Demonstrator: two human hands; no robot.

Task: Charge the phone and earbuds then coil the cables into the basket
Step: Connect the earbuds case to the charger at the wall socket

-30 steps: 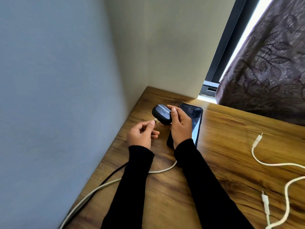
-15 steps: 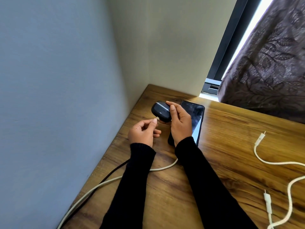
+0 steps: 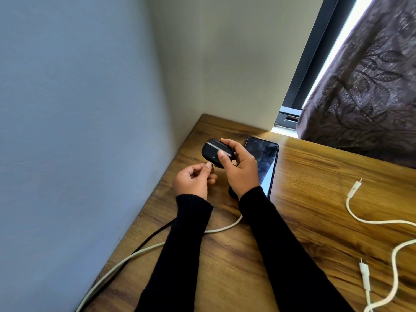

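My right hand [image 3: 242,170] grips a black earbuds case [image 3: 212,152] lifted above the wooden table [image 3: 315,199]. My left hand [image 3: 193,181] pinches a small cable plug [image 3: 209,164] whose tip touches the case's lower edge. A black phone [image 3: 264,158] lies screen up just right of my right hand, partly hidden by it. A white cable [image 3: 139,252] and a dark cable [image 3: 148,238] run from the table's near left edge under my left forearm. Which of the two ends in the plug is hidden.
A second white cable [image 3: 373,220] with two loose plug ends lies on the right of the table. Walls close the left and far sides. A patterned dark curtain [image 3: 364,91] hangs at the far right beside a window frame.
The plug in my left hand has closed in on the case's lower edge. Both hands otherwise stay in place, shifting only slightly with the camera.
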